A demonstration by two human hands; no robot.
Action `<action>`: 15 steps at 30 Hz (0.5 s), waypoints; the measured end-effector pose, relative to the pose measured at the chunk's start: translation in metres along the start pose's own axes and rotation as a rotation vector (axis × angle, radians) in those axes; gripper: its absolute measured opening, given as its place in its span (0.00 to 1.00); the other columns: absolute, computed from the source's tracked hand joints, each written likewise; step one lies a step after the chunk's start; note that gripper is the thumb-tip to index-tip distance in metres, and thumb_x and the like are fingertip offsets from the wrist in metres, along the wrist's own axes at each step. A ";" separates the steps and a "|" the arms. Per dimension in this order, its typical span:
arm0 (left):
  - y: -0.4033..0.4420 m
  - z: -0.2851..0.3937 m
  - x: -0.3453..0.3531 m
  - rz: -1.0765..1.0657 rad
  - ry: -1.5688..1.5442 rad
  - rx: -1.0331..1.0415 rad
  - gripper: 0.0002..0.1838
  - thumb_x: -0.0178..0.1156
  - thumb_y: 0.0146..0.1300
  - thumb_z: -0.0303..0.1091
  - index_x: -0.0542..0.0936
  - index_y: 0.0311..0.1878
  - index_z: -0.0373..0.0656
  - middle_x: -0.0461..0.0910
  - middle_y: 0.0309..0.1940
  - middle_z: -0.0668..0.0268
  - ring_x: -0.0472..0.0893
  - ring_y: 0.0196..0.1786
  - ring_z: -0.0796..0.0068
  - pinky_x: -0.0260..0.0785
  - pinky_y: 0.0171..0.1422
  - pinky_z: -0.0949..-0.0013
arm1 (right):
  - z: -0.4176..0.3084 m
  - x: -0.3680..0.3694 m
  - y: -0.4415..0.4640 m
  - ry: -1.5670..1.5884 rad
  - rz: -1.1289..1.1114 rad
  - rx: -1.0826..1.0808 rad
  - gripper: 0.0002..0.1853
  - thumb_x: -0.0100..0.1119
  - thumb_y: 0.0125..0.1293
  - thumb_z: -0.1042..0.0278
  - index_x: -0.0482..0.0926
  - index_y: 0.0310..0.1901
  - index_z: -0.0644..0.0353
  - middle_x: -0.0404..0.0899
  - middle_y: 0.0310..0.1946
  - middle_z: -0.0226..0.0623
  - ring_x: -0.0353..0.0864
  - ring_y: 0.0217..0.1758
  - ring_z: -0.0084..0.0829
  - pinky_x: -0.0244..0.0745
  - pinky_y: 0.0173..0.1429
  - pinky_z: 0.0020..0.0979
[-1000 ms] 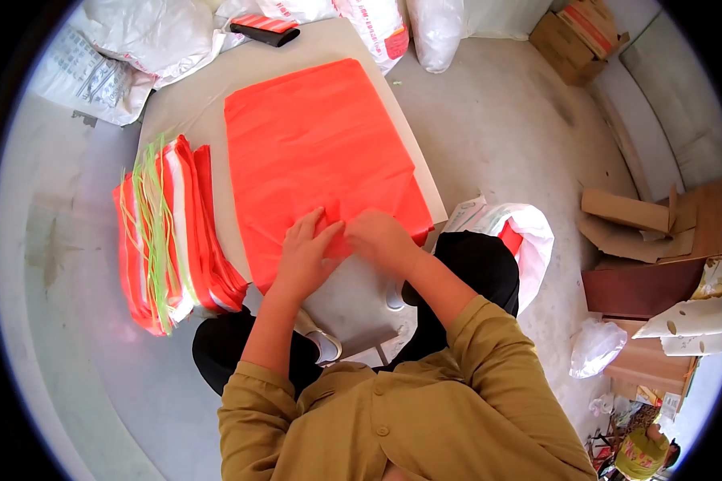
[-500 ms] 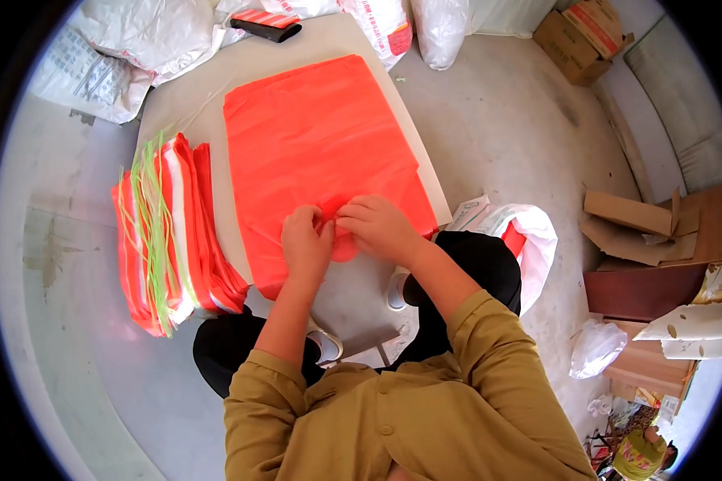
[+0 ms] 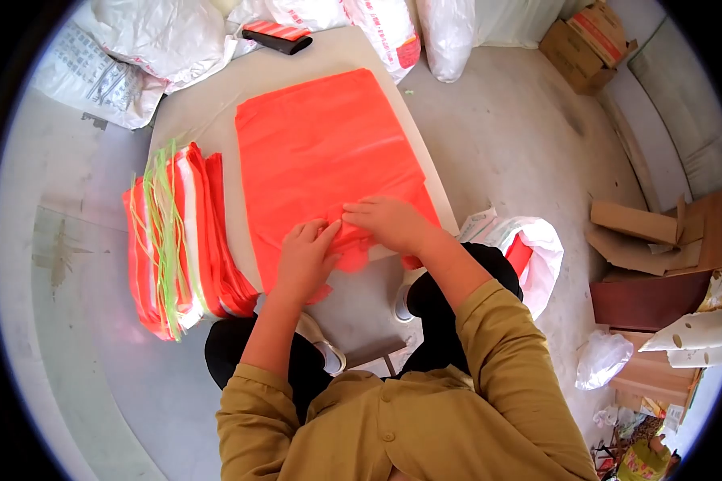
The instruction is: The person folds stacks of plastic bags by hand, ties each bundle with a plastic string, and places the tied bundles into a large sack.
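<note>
The left hand [image 3: 303,256] and right hand [image 3: 387,223] work just beside each other, fingertips on the near part of the red sheeting [image 3: 329,144]; from here I can't tell whether either pinches it. The sheeting spreads beneath and beyond them on the worktop [image 3: 338,54]. Left of the left hand sits a red-and-white bundle [image 3: 204,244] topped with green strands [image 3: 166,232]; right of the right hand, a white bag [image 3: 545,256].

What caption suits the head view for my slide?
Left hand and right hand on red material, striped bundle to their left.
</note>
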State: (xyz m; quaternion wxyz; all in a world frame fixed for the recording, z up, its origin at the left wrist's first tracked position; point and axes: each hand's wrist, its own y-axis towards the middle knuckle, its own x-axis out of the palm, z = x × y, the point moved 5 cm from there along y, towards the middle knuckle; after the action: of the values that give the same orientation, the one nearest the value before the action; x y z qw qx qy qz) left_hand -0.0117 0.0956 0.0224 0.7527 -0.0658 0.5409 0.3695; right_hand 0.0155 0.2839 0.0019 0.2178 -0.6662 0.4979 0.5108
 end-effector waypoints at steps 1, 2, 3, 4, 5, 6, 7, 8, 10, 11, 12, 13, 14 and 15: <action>0.002 -0.001 -0.002 0.006 0.025 0.007 0.31 0.71 0.52 0.27 0.83 0.63 0.47 0.81 0.57 0.61 0.80 0.57 0.53 0.74 0.61 0.53 | 0.003 -0.001 0.005 -0.008 -0.035 0.017 0.25 0.63 0.63 0.76 0.80 0.64 0.54 0.79 0.67 0.34 0.78 0.67 0.39 0.76 0.69 0.38; 0.004 -0.003 -0.004 0.012 0.051 0.014 0.30 0.70 0.52 0.26 0.83 0.63 0.47 0.82 0.56 0.61 0.80 0.56 0.53 0.74 0.60 0.53 | 0.007 -0.001 0.010 -0.016 -0.070 0.034 0.25 0.64 0.63 0.76 0.80 0.64 0.54 0.81 0.66 0.35 0.79 0.65 0.40 0.77 0.68 0.39; 0.007 -0.005 -0.005 0.018 0.077 0.021 0.30 0.69 0.52 0.26 0.83 0.63 0.47 0.83 0.55 0.61 0.81 0.55 0.53 0.75 0.59 0.53 | 0.009 -0.001 0.015 -0.024 -0.104 0.050 0.26 0.64 0.63 0.76 0.80 0.64 0.53 0.82 0.64 0.35 0.80 0.64 0.40 0.77 0.67 0.39; 0.008 -0.009 -0.005 0.021 0.086 0.019 0.30 0.68 0.52 0.25 0.83 0.62 0.47 0.83 0.53 0.61 0.81 0.54 0.53 0.75 0.58 0.53 | 0.004 -0.013 0.022 0.011 -0.190 0.140 0.24 0.60 0.66 0.76 0.81 0.64 0.53 0.83 0.60 0.39 0.81 0.61 0.43 0.78 0.64 0.41; 0.009 -0.014 -0.002 0.025 0.096 0.017 0.29 0.67 0.53 0.25 0.83 0.62 0.48 0.84 0.52 0.61 0.82 0.53 0.53 0.75 0.57 0.53 | -0.003 -0.028 0.026 0.046 -0.275 0.230 0.22 0.55 0.69 0.75 0.81 0.64 0.53 0.84 0.56 0.42 0.82 0.58 0.46 0.78 0.61 0.43; 0.010 -0.018 -0.002 0.029 0.106 0.016 0.29 0.65 0.53 0.24 0.83 0.62 0.48 0.85 0.51 0.60 0.82 0.52 0.53 0.76 0.57 0.53 | -0.006 -0.036 0.029 0.080 -0.359 0.320 0.21 0.51 0.72 0.75 0.81 0.63 0.53 0.85 0.52 0.45 0.82 0.55 0.49 0.78 0.58 0.44; 0.010 -0.020 -0.002 0.022 0.106 0.008 0.28 0.64 0.54 0.24 0.83 0.62 0.47 0.85 0.50 0.60 0.83 0.51 0.53 0.76 0.56 0.54 | -0.006 -0.035 0.031 0.074 -0.338 0.300 0.21 0.50 0.73 0.74 0.82 0.63 0.53 0.85 0.50 0.46 0.82 0.54 0.50 0.78 0.56 0.45; 0.010 -0.021 -0.003 0.015 0.105 0.000 0.27 0.63 0.55 0.24 0.83 0.62 0.47 0.85 0.49 0.60 0.83 0.51 0.53 0.76 0.56 0.54 | -0.004 -0.031 0.028 0.067 -0.318 0.280 0.20 0.49 0.74 0.74 0.82 0.63 0.53 0.85 0.48 0.47 0.83 0.52 0.50 0.78 0.55 0.46; 0.008 -0.022 -0.005 -0.009 0.102 -0.017 0.27 0.62 0.55 0.24 0.82 0.62 0.45 0.86 0.48 0.60 0.83 0.50 0.53 0.76 0.56 0.54 | -0.003 -0.027 0.025 0.056 -0.281 0.252 0.20 0.48 0.75 0.73 0.82 0.63 0.53 0.85 0.46 0.48 0.83 0.50 0.51 0.77 0.54 0.47; 0.007 -0.022 -0.008 -0.027 0.101 -0.026 0.27 0.63 0.55 0.24 0.82 0.62 0.44 0.86 0.49 0.60 0.83 0.51 0.53 0.76 0.56 0.54 | -0.003 -0.026 0.023 0.053 -0.263 0.243 0.19 0.48 0.75 0.72 0.82 0.62 0.52 0.85 0.47 0.48 0.83 0.50 0.51 0.78 0.54 0.46; 0.005 -0.020 -0.013 -0.048 0.100 -0.036 0.27 0.63 0.55 0.24 0.82 0.61 0.43 0.86 0.49 0.60 0.83 0.51 0.53 0.76 0.57 0.54 | -0.006 -0.028 0.023 0.054 -0.246 0.235 0.19 0.48 0.75 0.72 0.82 0.62 0.52 0.85 0.47 0.47 0.83 0.51 0.51 0.78 0.54 0.46; 0.002 -0.021 -0.018 -0.065 0.080 -0.084 0.27 0.63 0.56 0.24 0.82 0.62 0.43 0.85 0.50 0.59 0.83 0.53 0.53 0.75 0.59 0.54 | -0.008 -0.029 0.023 0.068 -0.258 0.260 0.19 0.48 0.75 0.71 0.82 0.62 0.52 0.85 0.47 0.47 0.83 0.51 0.50 0.78 0.54 0.46; -0.001 -0.021 -0.025 -0.082 0.060 -0.130 0.27 0.64 0.56 0.24 0.81 0.63 0.42 0.85 0.51 0.58 0.82 0.55 0.52 0.75 0.60 0.54 | -0.011 -0.034 0.022 0.083 -0.268 0.288 0.18 0.49 0.75 0.71 0.82 0.62 0.52 0.85 0.48 0.47 0.83 0.51 0.50 0.78 0.54 0.46; -0.003 -0.020 -0.031 -0.099 0.040 -0.174 0.27 0.65 0.57 0.24 0.81 0.63 0.41 0.85 0.52 0.57 0.82 0.56 0.52 0.75 0.62 0.53 | -0.013 -0.040 0.022 0.097 -0.277 0.318 0.18 0.49 0.75 0.71 0.82 0.62 0.52 0.86 0.48 0.47 0.83 0.51 0.50 0.78 0.55 0.46</action>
State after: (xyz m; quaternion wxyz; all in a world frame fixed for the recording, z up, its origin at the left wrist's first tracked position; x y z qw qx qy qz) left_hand -0.0294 0.0679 0.0404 0.7505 -0.1648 0.5179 0.3760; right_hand 0.0027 0.2814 0.0474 0.3640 -0.7094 0.4856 0.3584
